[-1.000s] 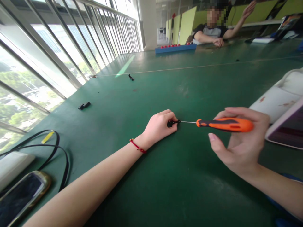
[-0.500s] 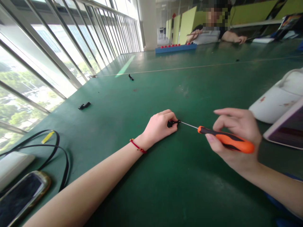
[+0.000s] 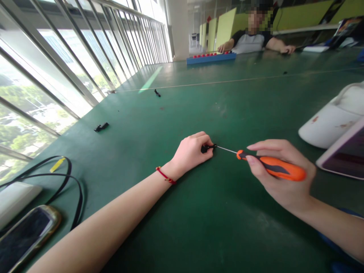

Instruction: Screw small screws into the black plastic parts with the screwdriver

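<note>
Mid-tabletop [image 3: 176, 227], left hand [image 3: 191, 152] is pinching a small black part [image 3: 205, 148], right hand [image 3: 280, 178] is gripping the orange screwdriver [image 3: 270, 167] poking into it; phone [image 3: 24, 237] and cable [image 3: 61, 178] are sitting at the left edge

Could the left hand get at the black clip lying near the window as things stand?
Probably yes, once freed. The left hand pinches a small black part against the screwdriver tip; only bare table lies between it and the clip.
</note>
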`<state>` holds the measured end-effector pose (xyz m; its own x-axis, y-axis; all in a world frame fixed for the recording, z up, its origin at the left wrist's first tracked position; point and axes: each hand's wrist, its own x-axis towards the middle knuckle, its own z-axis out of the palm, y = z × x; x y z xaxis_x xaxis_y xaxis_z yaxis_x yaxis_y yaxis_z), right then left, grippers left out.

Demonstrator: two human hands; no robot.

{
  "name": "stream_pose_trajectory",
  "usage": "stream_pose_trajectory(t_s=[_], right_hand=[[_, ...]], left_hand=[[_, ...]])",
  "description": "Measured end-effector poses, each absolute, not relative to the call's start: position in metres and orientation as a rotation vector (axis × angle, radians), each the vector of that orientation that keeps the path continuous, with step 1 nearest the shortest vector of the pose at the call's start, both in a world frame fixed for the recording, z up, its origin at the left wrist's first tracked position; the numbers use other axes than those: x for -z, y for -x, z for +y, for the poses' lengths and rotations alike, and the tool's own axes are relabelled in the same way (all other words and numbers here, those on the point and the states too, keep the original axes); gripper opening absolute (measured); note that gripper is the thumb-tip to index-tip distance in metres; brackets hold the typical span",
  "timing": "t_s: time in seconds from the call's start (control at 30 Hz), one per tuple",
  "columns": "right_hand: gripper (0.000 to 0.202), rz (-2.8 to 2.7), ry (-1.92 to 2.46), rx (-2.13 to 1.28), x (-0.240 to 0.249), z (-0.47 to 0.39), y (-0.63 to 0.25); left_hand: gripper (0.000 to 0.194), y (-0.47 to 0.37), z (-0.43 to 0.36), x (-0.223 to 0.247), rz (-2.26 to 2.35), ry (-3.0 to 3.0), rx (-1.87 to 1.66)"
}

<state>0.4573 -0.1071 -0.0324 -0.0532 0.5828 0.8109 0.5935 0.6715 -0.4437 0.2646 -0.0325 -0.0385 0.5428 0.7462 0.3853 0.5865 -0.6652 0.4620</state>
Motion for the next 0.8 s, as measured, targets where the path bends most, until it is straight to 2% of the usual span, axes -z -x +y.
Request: stream_pose_trajectory(t_s=[0.1,0.17,0.33,0.37,0.5,0.57,0.67,0.7,0.8], right_hand=[[0.059,-1.606,0.830,-0.056,0.0339,-0.1048,-0.4574],[0.066,-1.598,0.825,-0.116,0.0338,-0.1048,-0.4582],[0.028,-1.698,1.037,-0.037,0.0315,-0.1104,-0.4574],[0.031,-1.686,1.002,-0.022,0.0312,-0.1105,-0.4565],[0.061,-1.600,0.806,-0.079,0.0304,-0.1081,-0.4554],[0.056,-1.637,0.862,-0.092,0.0302,-0.1086,-0.4569],[0.027,-1.739,0.996,0.002,0.0310,-0.1107,-0.4589],[0.024,-1.741,0.994,0.031,0.0317,-0.1106,-0.4591],[0.046,-1.649,0.853,0.022,0.0337,-0.1069,-0.4588]], left_hand=[[0.007,-0.2651,-0.0328,0.0388,1.118,-2.504,-0.817],[0.007,-0.2653,-0.0330,0.0391,1.121,-2.502,-0.819],[0.007,-0.2645,-0.0324,0.0399,1.100,-2.510,-0.827],[0.006,-0.2643,-0.0322,0.0400,1.099,-2.510,-0.829],[0.006,-0.2641,-0.0319,0.0397,1.105,-2.509,-0.830],[0.006,-0.2642,-0.0319,0.0393,1.107,-2.507,-0.831],[0.007,-0.2644,-0.0320,0.0391,1.102,-2.505,-0.834],[0.007,-0.2644,-0.0320,0.0392,1.100,-2.506,-0.835],[0.007,-0.2643,-0.0321,0.0395,1.104,-2.509,-0.831]])
